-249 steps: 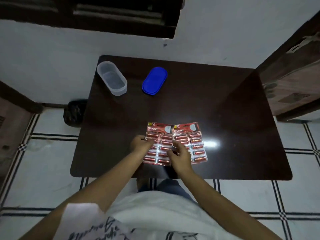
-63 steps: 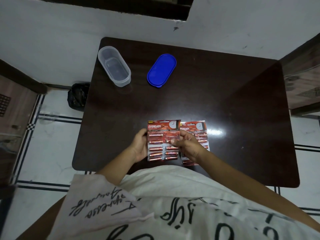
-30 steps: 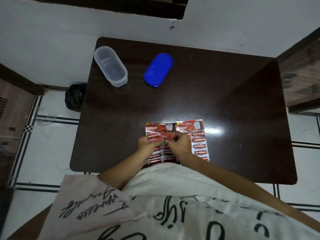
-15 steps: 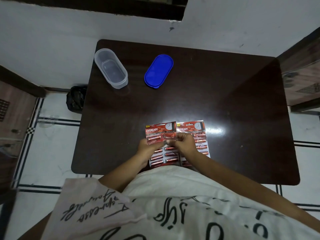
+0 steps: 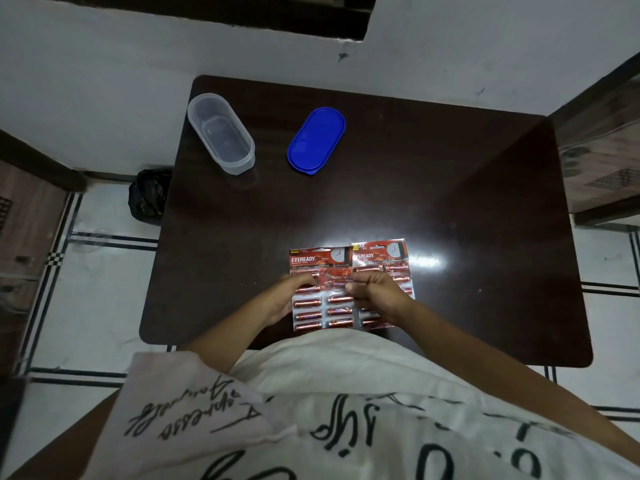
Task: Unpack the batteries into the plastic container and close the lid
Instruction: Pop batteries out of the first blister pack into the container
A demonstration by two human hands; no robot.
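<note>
Two red blister packs of batteries lie side by side on the dark table [image 5: 415, 185], close to its near edge. The left hand [image 5: 282, 301] has its fingers curled over the left edge of the left Eveready battery pack [image 5: 323, 306], at about its second row. The right hand [image 5: 375, 296] is curled too, its fingertips pinching the same pack's right edge across from the left hand. Between the two hands the pack's top row looks crumpled and torn. The right hand and wrist lie over much of the right Eveready battery pack [image 5: 379, 256], leaving its printed header and a few batteries showing. Well apart, at the table's far left corner, stands the clear plastic container [image 5: 239, 164], open. The blue lid [image 5: 317, 140] lies flat on the table just to its right, apart from it. A black bag [image 5: 149, 197] sits on the tiled floor by the table's left side.
</note>
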